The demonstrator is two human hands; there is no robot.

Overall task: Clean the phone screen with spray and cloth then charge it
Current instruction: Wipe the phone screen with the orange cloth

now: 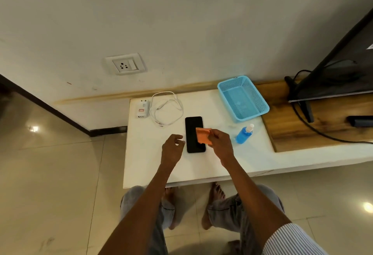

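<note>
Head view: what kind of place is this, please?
Probably a room in a home, perhaps a living room. A TV stands on a low white counter by the wall, a socket sits low above it, and the floor is glossy tile.

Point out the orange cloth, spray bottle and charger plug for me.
orange cloth [202, 136], head view, middle of its fabric
spray bottle [243, 136], head view, blue body
charger plug [141, 108], head view, white casing

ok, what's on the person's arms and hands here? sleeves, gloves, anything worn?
Both hands, left hand and right hand, are bare: no gloves, and no rings or watch that I can see. The forearms are uncovered. Only the right upper arm shows a white sleeve with thin dark stripes.
</note>
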